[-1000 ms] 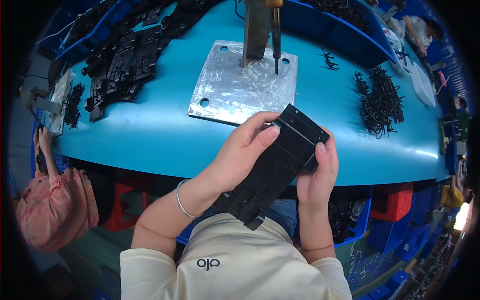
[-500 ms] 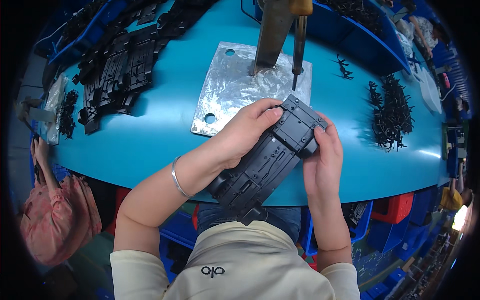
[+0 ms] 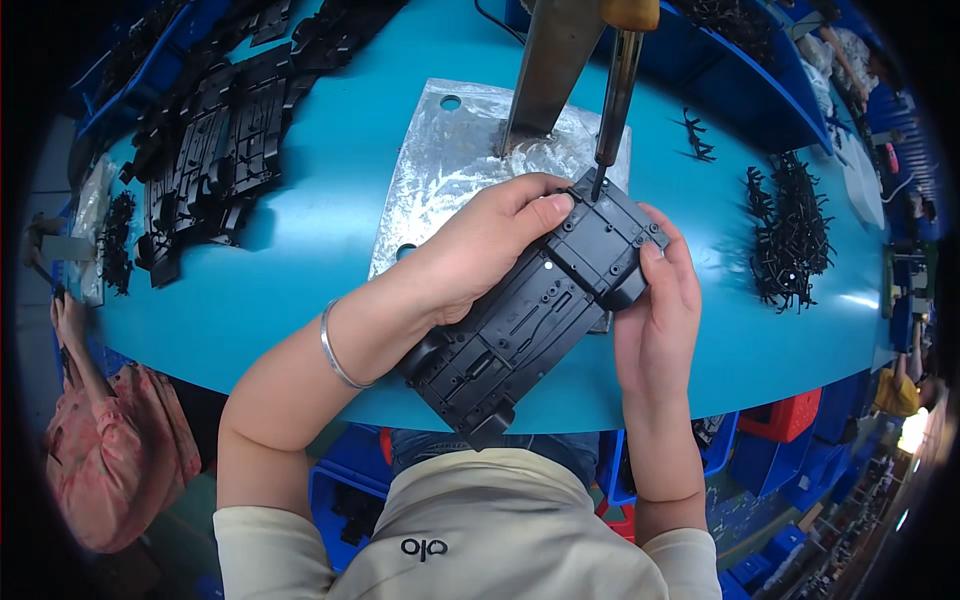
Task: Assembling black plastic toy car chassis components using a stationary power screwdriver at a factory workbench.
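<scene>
A long black plastic chassis (image 3: 525, 325), tilted from lower left to upper right, is held between my two hands above the table. My left hand (image 3: 485, 245) grips its left edge near the far end, thumb lying on the top face. Along the right edge my right hand (image 3: 660, 300) is closed, with the thumb on top and the other fingers partly hidden underneath. The thin tip of an upright rod-like tool (image 3: 620, 90), resembling a soldering iron with a brown handle, is at the chassis's far end. Whether it touches cannot be made out.
A metal base plate (image 3: 425, 170) carries a steel post (image 3: 545, 70). Black chassis parts (image 3: 225, 140) are piled at left; small black branched parts (image 3: 790, 235) are heaped at right. A blue bin (image 3: 765, 85) stands far right. Another person (image 3: 120, 440) sits at left.
Both hands have shifted the chassis slightly away from me and to the right. The tool's tip, beyond the far edge before, now overlaps the chassis's far end.
</scene>
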Motion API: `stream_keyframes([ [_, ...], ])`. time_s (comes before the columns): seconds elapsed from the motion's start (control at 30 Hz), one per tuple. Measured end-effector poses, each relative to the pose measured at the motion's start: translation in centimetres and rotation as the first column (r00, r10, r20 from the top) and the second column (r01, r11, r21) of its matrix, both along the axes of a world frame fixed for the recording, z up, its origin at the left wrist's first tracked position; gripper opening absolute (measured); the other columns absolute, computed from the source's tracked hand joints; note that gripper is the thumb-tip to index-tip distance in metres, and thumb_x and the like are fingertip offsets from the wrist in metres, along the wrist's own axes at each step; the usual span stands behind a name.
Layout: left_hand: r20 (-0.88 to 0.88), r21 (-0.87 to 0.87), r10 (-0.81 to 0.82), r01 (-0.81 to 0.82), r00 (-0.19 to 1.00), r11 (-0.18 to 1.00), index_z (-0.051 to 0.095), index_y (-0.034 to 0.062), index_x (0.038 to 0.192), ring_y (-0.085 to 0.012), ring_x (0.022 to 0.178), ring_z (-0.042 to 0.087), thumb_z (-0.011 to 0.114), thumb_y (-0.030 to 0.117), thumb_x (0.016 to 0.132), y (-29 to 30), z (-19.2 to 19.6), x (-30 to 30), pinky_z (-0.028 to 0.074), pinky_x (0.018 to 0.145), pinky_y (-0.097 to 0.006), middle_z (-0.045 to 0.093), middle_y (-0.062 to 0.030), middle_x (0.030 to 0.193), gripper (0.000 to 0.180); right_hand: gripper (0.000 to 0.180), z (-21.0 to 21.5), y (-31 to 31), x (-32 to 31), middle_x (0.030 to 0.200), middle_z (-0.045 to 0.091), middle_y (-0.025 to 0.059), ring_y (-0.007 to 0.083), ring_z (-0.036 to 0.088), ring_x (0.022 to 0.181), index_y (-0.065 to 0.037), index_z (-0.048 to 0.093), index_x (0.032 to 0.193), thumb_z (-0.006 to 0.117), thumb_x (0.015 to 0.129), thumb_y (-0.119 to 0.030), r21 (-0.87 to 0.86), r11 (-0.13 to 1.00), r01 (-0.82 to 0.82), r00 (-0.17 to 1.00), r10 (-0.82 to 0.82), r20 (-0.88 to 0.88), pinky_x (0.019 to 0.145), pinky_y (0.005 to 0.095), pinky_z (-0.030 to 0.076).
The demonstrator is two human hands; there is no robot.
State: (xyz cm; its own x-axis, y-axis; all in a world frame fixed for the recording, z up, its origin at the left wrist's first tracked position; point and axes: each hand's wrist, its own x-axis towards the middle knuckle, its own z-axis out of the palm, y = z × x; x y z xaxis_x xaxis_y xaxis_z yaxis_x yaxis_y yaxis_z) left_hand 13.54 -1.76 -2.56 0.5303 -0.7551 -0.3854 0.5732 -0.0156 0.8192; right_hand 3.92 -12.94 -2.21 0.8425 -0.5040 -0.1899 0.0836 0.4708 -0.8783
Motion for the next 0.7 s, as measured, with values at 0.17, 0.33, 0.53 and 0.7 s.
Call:
stream_keyframes([
  [0.17,-0.004,0.002,0.010,-0.010,1.000,1.000,0.041,-0.0037,0.106,-0.0127,0.086,0.048,0.045,0.023,0.082,0.01,0.15,0.03,0.038,0.077,-0.023,0.050,-0.0086,0.094,0.036,0.031,0.08,0.01,0.13,0.098,0.047,0.0112,0.0153,0.046,0.090,0.003,0.037,0.106,0.039,0.079,-0.012,-0.009,1.000,0.001,1.000,-0.001,0.000,0.078,0.0267,0.038],
  [0.33,-0.003,-0.016,0.011,-0.011,1.000,1.000,0.041,-0.0038,0.106,-0.0122,0.085,0.048,0.045,0.023,0.082,0.11,0.13,-0.04,0.039,0.076,-0.023,0.050,-0.0084,0.093,0.036,0.031,0.12,0.09,0.08,0.098,0.047,0.0112,0.0153,0.046,0.091,0.003,0.038,0.106,0.039,0.080,-0.013,-0.018,1.000,-0.006,1.000,0.006,0.001,0.078,0.0266,0.038],
  [0.53,0.005,-0.009,0.014,-0.014,1.000,1.000,0.041,-0.0038,0.105,-0.0119,0.084,0.048,0.044,0.022,0.082,0.06,0.22,-0.06,0.039,0.075,-0.023,0.050,-0.0083,0.093,0.035,0.031,0.17,0.05,0.10,0.097,0.047,0.0112,0.0153,0.046,0.090,0.003,0.037,0.107,0.039,0.080,-0.013,-0.016,1.000,-0.010,1.000,0.010,0.011,0.078,0.0264,0.037],
  [0.7,-0.004,-0.004,0.005,-0.005,1.000,1.000,0.041,-0.0040,0.105,-0.0120,0.085,0.048,0.045,0.022,0.082,0.16,0.43,-0.02,0.039,0.076,-0.023,0.050,-0.0082,0.093,0.035,0.031,0.15,-0.04,0.02,0.097,0.047,0.0111,0.0152,0.046,0.090,0.003,0.037,0.107,0.039,0.080,-0.013,-0.011,1.000,-0.026,1.000,0.026,0.005,0.078,0.0267,0.038],
])
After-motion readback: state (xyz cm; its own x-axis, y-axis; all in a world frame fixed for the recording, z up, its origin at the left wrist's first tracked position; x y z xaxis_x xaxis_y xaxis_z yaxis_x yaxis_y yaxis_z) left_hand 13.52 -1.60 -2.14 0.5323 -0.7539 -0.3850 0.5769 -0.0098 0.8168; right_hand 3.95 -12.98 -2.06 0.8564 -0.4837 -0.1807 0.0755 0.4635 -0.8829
